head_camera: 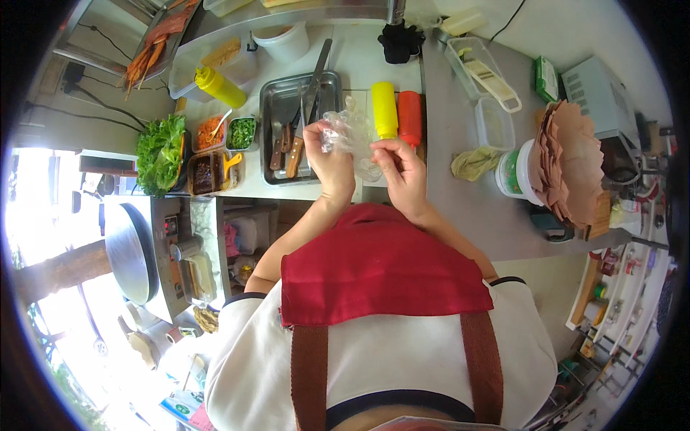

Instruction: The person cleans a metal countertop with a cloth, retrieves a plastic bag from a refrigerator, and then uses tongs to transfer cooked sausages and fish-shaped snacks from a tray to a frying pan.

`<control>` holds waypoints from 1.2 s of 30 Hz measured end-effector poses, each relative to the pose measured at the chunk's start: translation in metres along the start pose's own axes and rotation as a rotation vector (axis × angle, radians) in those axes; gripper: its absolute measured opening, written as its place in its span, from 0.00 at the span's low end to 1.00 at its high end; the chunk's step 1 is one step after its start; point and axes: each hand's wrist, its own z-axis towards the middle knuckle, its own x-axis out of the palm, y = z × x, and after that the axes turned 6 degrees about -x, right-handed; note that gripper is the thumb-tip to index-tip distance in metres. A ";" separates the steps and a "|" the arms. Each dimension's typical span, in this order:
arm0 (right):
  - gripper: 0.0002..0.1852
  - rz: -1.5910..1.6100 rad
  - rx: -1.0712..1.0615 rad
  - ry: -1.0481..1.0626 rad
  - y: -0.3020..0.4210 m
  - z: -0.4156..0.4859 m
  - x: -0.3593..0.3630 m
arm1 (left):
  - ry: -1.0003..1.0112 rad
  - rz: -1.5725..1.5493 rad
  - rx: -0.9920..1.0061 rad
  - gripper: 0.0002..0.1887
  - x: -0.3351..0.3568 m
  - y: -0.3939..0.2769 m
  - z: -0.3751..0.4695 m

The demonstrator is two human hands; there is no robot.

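Observation:
Clear thin plastic (338, 132), perhaps a disposable glove or bag, is crumpled in my left hand (330, 161). My right hand (398, 166) pinches the edge of the clear plastic that spreads between both hands. Just beyond my right hand lie a yellow squeeze bottle (384, 108) and a red squeeze bottle (409, 116), side by side. Left of my left hand is a metal tray (269, 89) holding wooden-handled knives (294, 156) and a long blade. Farther left are tubs of chopped orange food (209, 132), chopped greens (241, 133) and dark sauce (205, 173).
Lettuce (159, 153) fills a bowl at the left, above a round griddle (129, 253). Another yellow bottle (220, 87) leans near a plastic bin. On the right counter are a green cloth (474, 163), a grater (490, 83), and brown paper bags (571, 161) in a bucket.

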 end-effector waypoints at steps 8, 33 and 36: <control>0.04 -0.143 -0.370 0.147 0.013 0.002 -0.006 | 0.108 0.062 0.218 0.18 -0.005 0.003 -0.013; 0.21 -0.245 0.178 0.193 0.018 0.009 -0.002 | 0.017 0.012 -0.126 0.10 -0.028 -0.009 0.002; 0.22 -0.297 0.166 0.228 0.004 0.007 -0.001 | 0.050 0.114 -0.103 0.08 -0.029 -0.007 -0.003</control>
